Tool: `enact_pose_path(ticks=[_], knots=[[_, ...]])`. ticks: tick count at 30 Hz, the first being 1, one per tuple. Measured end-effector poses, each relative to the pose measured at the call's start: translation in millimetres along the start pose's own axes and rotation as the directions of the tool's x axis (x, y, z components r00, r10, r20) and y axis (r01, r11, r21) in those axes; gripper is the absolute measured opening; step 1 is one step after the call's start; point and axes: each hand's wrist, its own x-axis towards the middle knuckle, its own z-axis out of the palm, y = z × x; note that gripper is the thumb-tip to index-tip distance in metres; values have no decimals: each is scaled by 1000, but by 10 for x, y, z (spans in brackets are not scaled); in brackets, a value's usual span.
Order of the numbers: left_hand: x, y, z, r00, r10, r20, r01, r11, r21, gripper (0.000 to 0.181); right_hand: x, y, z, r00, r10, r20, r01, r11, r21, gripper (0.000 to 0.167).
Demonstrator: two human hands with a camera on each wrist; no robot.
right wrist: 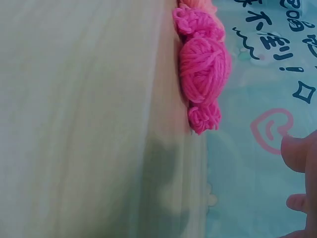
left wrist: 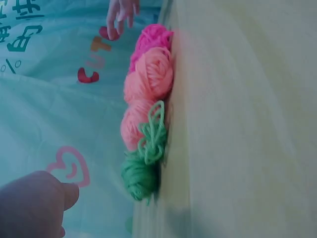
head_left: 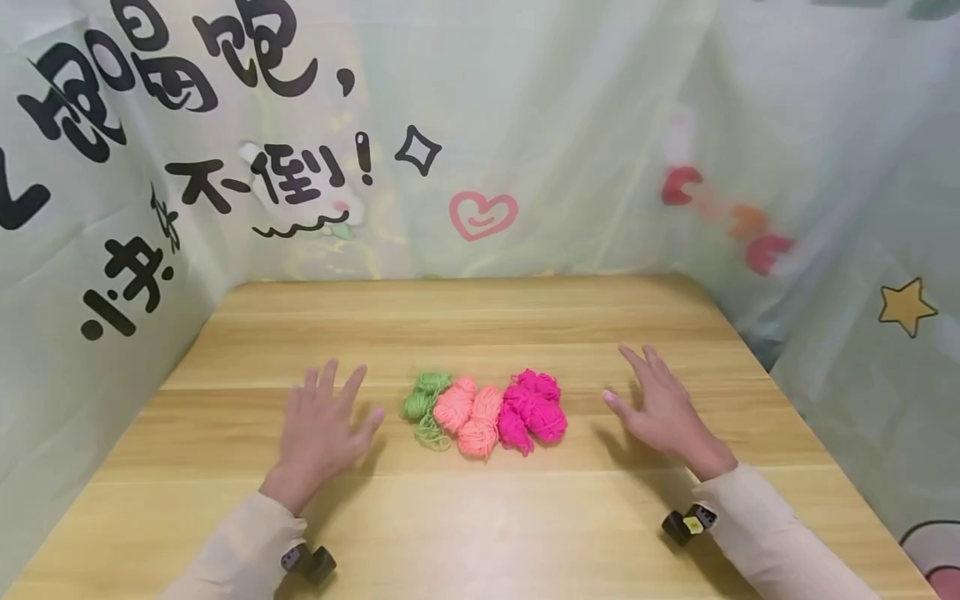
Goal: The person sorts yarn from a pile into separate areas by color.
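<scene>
Several small balls of yarn sit side by side in a row at the middle of the table. Green yarn [head_left: 420, 405] with loose strands is at the left end, salmon-pink yarn [head_left: 480, 421] lies in the middle, and magenta yarn [head_left: 534, 408] is at the right end. To the left of the green yarn, my left hand [head_left: 321, 429] hovers with fingers spread and holds nothing. My right hand [head_left: 663, 408] is raised to the right of the magenta yarn, fingers extended, apart from it. In the left wrist view the green yarn [left wrist: 140, 176] appears nearest.
The wooden table [head_left: 480, 517] reaches back to a pale printed curtain [head_left: 585, 167] that hangs behind it and along both sides. Dark lettering, a heart and a star are printed on the cloth. A small black camera sits at each wrist.
</scene>
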Motion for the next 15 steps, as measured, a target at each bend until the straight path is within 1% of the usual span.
enact_pose_path(ticks=[3, 7, 10, 15], knots=[[30, 49, 14, 1000, 27, -7, -27, 998, -65, 70, 45, -7, 2, 1000, -10, 10, 10, 999, 39, 73], [26, 135, 24, 998, 56, -4, -56, 985, -162, 71, 80, 6, 7, 999, 2, 35, -5, 997, 79, 71], [40, 182, 20, 998, 65, 21, -58, 969, -239, 75, 114, 20, -9, 998, 19, 66, -26, 993, 117, 70], [131, 234, -23, 995, 97, 35, -79, 932, -354, 75, 203, 1, -28, 994, 24, 103, -48, 971, 236, 65]])
